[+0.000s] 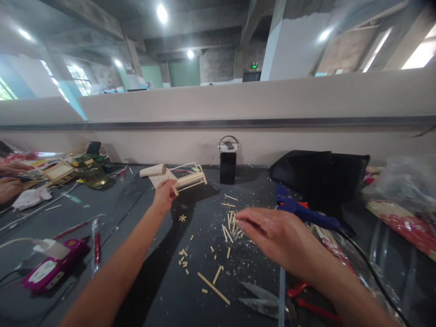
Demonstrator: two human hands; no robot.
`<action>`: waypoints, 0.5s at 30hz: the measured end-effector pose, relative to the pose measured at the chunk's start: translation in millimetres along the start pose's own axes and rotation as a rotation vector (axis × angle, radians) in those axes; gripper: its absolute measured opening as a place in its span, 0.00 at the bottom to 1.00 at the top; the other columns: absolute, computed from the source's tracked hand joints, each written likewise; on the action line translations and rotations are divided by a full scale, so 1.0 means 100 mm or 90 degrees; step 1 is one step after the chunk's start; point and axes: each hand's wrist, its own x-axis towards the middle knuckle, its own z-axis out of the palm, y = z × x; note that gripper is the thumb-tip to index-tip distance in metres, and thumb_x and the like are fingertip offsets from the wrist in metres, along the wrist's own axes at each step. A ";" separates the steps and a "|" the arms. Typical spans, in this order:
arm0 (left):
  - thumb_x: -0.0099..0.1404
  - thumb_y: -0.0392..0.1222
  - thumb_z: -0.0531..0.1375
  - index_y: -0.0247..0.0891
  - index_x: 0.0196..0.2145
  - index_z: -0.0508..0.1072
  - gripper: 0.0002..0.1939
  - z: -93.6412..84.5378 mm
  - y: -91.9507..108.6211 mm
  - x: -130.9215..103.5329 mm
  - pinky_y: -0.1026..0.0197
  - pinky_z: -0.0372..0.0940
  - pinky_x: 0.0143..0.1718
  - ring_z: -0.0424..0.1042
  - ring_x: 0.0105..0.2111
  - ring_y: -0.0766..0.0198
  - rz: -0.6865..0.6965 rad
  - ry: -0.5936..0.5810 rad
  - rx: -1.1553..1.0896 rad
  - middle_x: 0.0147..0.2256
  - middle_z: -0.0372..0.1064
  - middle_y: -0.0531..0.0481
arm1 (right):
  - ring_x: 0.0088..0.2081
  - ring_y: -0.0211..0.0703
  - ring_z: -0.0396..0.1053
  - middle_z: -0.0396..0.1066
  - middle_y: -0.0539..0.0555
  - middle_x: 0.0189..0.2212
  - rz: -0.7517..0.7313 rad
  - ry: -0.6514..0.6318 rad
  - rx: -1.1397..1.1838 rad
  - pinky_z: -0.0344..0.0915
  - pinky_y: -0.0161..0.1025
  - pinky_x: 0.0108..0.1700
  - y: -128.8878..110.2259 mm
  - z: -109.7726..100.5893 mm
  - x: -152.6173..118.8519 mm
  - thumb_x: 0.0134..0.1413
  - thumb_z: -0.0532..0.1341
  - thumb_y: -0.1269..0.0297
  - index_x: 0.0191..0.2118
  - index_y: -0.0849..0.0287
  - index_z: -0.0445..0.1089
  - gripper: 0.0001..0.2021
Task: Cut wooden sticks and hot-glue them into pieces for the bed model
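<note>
My left hand (165,196) grips one end of a small frame model (190,182) built from thin wooden sticks, held above the dark table. Fingers pinched together, my right hand (277,229) hovers over a loose pile of short wooden sticks (227,234). Whatever lies between those fingertips is too small to make out. A small star-shaped wooden piece (182,218) rests below the model. Nearer to me lie tiny cut stick bits (184,260) and one longer stick (214,288). Behind my right hand is a blue glue gun (306,213).
Red-handled scissors (264,300) lie at the front right. A black phone (228,168) stands upright near the partition. At left are a purple power strip (56,265) and another person's hands (10,188). Plastic-wrapped packs (402,220) and a black bag (320,177) occupy the right.
</note>
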 end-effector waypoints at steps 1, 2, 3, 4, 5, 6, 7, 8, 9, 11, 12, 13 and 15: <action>0.57 0.41 0.62 0.36 0.29 0.69 0.06 -0.02 0.03 -0.08 0.62 0.66 0.25 0.64 0.20 0.69 -0.025 -0.005 -0.037 0.22 0.64 0.56 | 0.37 0.45 0.77 0.79 0.52 0.37 0.002 -0.004 0.002 0.70 0.40 0.41 -0.01 0.02 0.00 0.64 0.53 0.67 0.40 0.56 0.73 0.10; 0.55 0.39 0.62 0.37 0.27 0.68 0.06 -0.03 0.05 -0.17 0.61 0.67 0.26 0.64 0.19 0.69 -0.051 -0.009 -0.073 0.21 0.64 0.55 | 0.37 0.46 0.77 0.79 0.52 0.36 0.005 -0.009 0.002 0.70 0.41 0.41 -0.02 0.05 0.01 0.64 0.53 0.67 0.40 0.56 0.73 0.10; 0.54 0.38 0.61 0.37 0.26 0.68 0.05 -0.05 0.08 -0.25 0.60 0.68 0.26 0.65 0.20 0.68 -0.073 -0.013 -0.109 0.21 0.64 0.54 | 0.37 0.46 0.77 0.79 0.52 0.36 0.009 -0.012 0.003 0.71 0.42 0.41 -0.03 0.07 0.01 0.64 0.53 0.67 0.40 0.56 0.73 0.10; 0.54 0.38 0.61 0.37 0.26 0.68 0.04 -0.05 0.10 -0.33 0.60 0.68 0.27 0.66 0.21 0.67 -0.090 -0.018 -0.141 0.22 0.65 0.53 | 0.38 0.46 0.77 0.79 0.52 0.36 0.010 -0.014 0.004 0.71 0.42 0.41 -0.04 0.10 0.02 0.64 0.53 0.67 0.40 0.56 0.73 0.11; 0.54 0.37 0.61 0.37 0.27 0.69 0.03 -0.06 0.11 -0.40 0.61 0.69 0.27 0.67 0.22 0.66 -0.102 -0.023 -0.171 0.23 0.66 0.51 | 0.38 0.47 0.77 0.79 0.52 0.36 0.011 -0.015 0.007 0.71 0.42 0.41 -0.05 0.13 0.02 0.64 0.53 0.67 0.40 0.56 0.73 0.11; 0.53 0.37 0.61 0.37 0.28 0.70 0.03 -0.06 0.12 -0.47 0.61 0.69 0.27 0.67 0.23 0.66 -0.109 -0.030 -0.199 0.24 0.67 0.50 | 0.38 0.47 0.77 0.79 0.52 0.36 0.009 -0.016 0.010 0.71 0.43 0.41 -0.06 0.16 0.02 0.63 0.53 0.67 0.39 0.56 0.73 0.11; 0.53 0.37 0.61 0.37 0.29 0.71 0.04 -0.06 0.13 -0.53 0.62 0.69 0.27 0.68 0.23 0.66 -0.112 -0.037 -0.226 0.25 0.68 0.50 | 0.37 0.46 0.77 0.79 0.52 0.36 0.005 -0.016 0.015 0.71 0.42 0.41 -0.07 0.19 0.03 0.63 0.53 0.67 0.39 0.56 0.73 0.11; 0.53 0.37 0.61 0.37 0.31 0.71 0.05 -0.06 0.14 -0.57 0.63 0.69 0.27 0.68 0.24 0.67 -0.110 -0.045 -0.250 0.26 0.68 0.50 | 0.37 0.46 0.77 0.79 0.52 0.36 0.000 -0.013 0.019 0.71 0.42 0.40 -0.08 0.21 0.03 0.63 0.53 0.67 0.39 0.56 0.73 0.11; 0.54 0.37 0.61 0.38 0.32 0.72 0.06 -0.06 0.15 -0.61 0.63 0.69 0.28 0.68 0.24 0.67 -0.105 -0.053 -0.273 0.26 0.69 0.50 | 0.37 0.46 0.77 0.79 0.52 0.36 -0.006 -0.008 0.024 0.71 0.41 0.40 -0.10 0.24 0.03 0.63 0.53 0.66 0.38 0.56 0.74 0.11; 0.54 0.38 0.62 0.38 0.33 0.73 0.07 -0.07 0.16 -0.66 0.64 0.69 0.30 0.68 0.25 0.68 -0.084 -0.067 -0.311 0.27 0.69 0.51 | 0.37 0.45 0.77 0.79 0.52 0.36 -0.022 0.008 0.032 0.71 0.41 0.39 -0.12 0.27 0.02 0.63 0.53 0.66 0.38 0.57 0.74 0.12; 0.53 0.38 0.62 0.38 0.33 0.73 0.07 -0.08 0.16 -0.66 0.64 0.69 0.30 0.68 0.26 0.68 -0.070 -0.073 -0.325 0.28 0.69 0.51 | 0.37 0.44 0.77 0.79 0.52 0.36 -0.028 0.017 0.035 0.71 0.40 0.39 -0.14 0.28 0.02 0.63 0.52 0.66 0.38 0.57 0.74 0.12; 0.53 0.39 0.63 0.38 0.32 0.73 0.07 -0.09 0.17 -0.67 0.64 0.68 0.31 0.68 0.27 0.68 -0.055 -0.078 -0.336 0.28 0.69 0.52 | 0.37 0.44 0.77 0.79 0.52 0.36 -0.033 0.025 0.036 0.72 0.40 0.39 -0.15 0.29 0.02 0.64 0.52 0.66 0.38 0.57 0.74 0.12; 0.51 0.39 0.63 0.38 0.31 0.74 0.07 -0.13 0.16 -0.65 0.64 0.68 0.31 0.69 0.29 0.67 -0.025 -0.081 -0.348 0.29 0.69 0.52 | 0.36 0.44 0.77 0.79 0.51 0.35 -0.041 0.028 0.036 0.72 0.40 0.38 -0.16 0.30 0.01 0.64 0.52 0.65 0.38 0.57 0.74 0.12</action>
